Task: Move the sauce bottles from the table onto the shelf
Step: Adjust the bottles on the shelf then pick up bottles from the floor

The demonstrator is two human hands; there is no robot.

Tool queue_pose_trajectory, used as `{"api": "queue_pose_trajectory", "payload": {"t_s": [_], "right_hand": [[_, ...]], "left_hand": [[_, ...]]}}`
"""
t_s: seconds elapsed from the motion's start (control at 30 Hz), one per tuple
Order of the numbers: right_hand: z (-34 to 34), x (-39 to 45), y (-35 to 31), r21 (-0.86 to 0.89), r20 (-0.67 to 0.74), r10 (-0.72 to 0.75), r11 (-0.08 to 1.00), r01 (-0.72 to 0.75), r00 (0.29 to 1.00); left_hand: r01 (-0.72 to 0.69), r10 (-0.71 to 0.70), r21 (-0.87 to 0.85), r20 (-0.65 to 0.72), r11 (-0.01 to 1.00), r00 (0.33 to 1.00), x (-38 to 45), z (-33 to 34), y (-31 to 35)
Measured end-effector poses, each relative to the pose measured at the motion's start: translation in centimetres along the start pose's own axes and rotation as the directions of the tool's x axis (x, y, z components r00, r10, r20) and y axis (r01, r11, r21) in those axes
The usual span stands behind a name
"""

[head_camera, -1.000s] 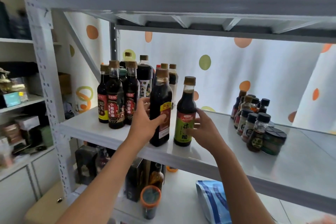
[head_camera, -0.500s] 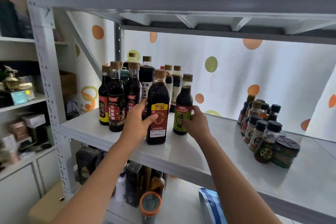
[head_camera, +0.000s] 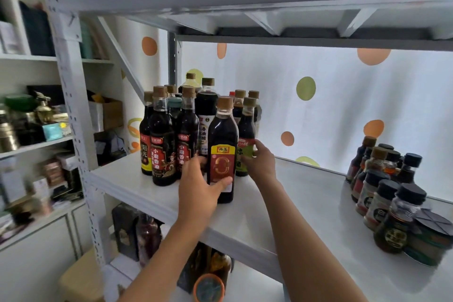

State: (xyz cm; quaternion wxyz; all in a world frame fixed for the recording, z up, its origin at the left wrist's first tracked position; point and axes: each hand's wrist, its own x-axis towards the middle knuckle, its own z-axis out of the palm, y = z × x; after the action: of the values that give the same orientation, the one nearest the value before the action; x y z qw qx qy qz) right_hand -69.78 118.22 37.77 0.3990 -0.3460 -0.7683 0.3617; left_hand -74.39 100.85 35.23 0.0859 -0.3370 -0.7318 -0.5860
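Mid-frame, left hand (head_camera: 199, 187) grips the upright red-label bottle (head_camera: 222, 152) (nearer), right hand (head_camera: 259, 163) grips the green-label bottle (head_camera: 245, 140) behind it.

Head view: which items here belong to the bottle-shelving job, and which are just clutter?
In the job:
- dark sauce bottle with red-and-yellow label, held by left hand
- dark sauce bottle with green label, held by right hand
- cluster of tall brown-capped sauce bottles
- white metal shelf

Lying about:
- small black-capped jars
- orange-rimmed round container below
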Motion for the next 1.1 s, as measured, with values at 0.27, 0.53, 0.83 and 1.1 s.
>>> {"api": "queue_pose_trajectory", "payload": {"t_s": [0.27, 0.53, 0.83, 1.1], "right_hand": [[1.8, 0.9, 1.7, 0.037, 0.008, -0.035, 0.999, 0.034, 0.999], [2.5, 1.3, 2.4, 0.090, -0.028, -0.011, 0.996, 0.013, 1.000], [2.3, 1.2, 2.5, 0.127, -0.035, 0.046, 0.991, -0.041, 0.998], [2.3, 0.9, 2.4, 0.101, -0.018, 0.021, 0.995, -0.019, 1.000]], "left_hand": [[0.011, -0.010, 0.049, -0.019, 0.999, 1.000, 0.6, 1.7, -0.5], [-0.018, 0.014, 0.061, 0.064, 0.998, 0.998, 3.3, 3.3, -0.6], [-0.029, 0.022, 0.089, 0.081, 0.996, 0.996, 5.4, 5.2, -0.8], [-0.085, 0.080, 0.096, 0.057, 0.992, 0.995, 5.1, 5.8, -1.7]]}}
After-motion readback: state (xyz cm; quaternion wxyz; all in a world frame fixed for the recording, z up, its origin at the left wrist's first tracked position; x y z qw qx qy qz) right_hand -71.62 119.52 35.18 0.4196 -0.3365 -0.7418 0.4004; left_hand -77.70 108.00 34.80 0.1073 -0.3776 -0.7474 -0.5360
